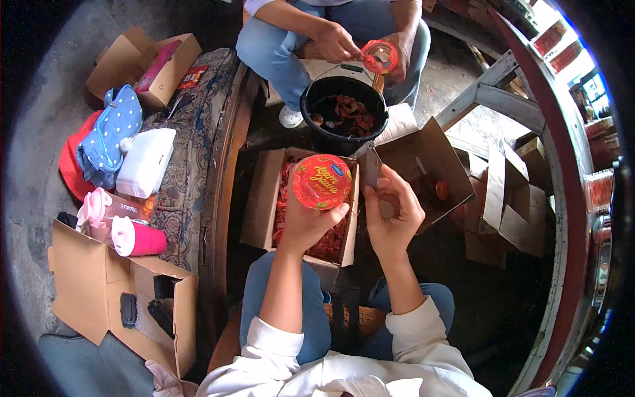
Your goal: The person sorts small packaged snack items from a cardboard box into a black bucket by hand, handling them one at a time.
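My left hand (301, 223) is wrapped around a round cup with a red printed lid (322, 182), its top facing up. Just to the right, my right hand (395, 215) pinches a flat dark blade-like strip (372, 167) between thumb and fingers; the strip points upward, apart from the lid. Below the cup stands a cardboard box (260, 198) filled with red scraps. Across from me, a seated person's hands (337, 43) work at a cup with a red rim (380, 56). Between us sits a black bucket (308, 118) with red scraps in it.
An open cardboard box (413, 162) stands right of the bucket, with more cartons (506, 198) beyond it. On the left, a patterned bench (185, 159) carries a white container (145, 162) and a pink tumbler (147, 237). A wooden frame (562, 218) rises at the right.
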Demonstrator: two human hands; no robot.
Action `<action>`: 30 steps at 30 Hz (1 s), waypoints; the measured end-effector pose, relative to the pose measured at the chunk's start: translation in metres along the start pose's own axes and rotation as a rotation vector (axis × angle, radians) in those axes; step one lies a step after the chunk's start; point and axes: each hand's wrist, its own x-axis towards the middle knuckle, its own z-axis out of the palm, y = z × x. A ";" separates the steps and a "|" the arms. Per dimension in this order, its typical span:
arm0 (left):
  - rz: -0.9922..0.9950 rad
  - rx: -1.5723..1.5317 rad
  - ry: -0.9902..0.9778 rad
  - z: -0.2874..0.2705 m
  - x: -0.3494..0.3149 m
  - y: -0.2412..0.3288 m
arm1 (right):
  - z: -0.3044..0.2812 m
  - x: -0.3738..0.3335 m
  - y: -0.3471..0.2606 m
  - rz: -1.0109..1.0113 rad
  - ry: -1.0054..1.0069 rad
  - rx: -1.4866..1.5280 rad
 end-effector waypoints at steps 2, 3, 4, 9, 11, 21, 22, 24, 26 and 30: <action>0.002 -0.078 0.026 0.000 -0.001 -0.003 | 0.000 0.000 -0.006 -0.106 -0.015 -0.053; -0.023 -0.069 0.043 -0.001 -0.001 -0.002 | 0.001 -0.001 -0.008 -0.159 -0.022 -0.078; -0.049 -0.067 0.056 0.000 0.000 -0.002 | 0.002 -0.003 -0.008 -0.189 -0.029 -0.073; -0.001 -0.033 0.056 0.004 -0.002 0.002 | 0.004 -0.009 -0.008 -0.168 -0.044 -0.056; 0.058 0.060 0.037 0.001 -0.001 0.001 | 0.004 -0.009 -0.008 -0.190 -0.029 -0.067; 0.054 -0.041 0.047 0.009 0.000 -0.004 | 0.012 -0.016 -0.004 -0.366 0.004 -0.198; 0.043 -0.045 0.043 0.009 -0.001 -0.006 | 0.012 -0.016 -0.005 -0.369 0.015 -0.209; 0.038 -0.069 0.045 0.011 -0.002 -0.007 | 0.014 -0.016 -0.008 -0.375 0.035 -0.231; 0.048 -0.108 0.054 0.014 -0.004 -0.009 | 0.015 -0.017 -0.006 -0.370 0.053 -0.247; 0.055 -0.029 0.008 0.018 -0.007 -0.008 | 0.013 -0.013 -0.003 -0.367 0.077 -0.300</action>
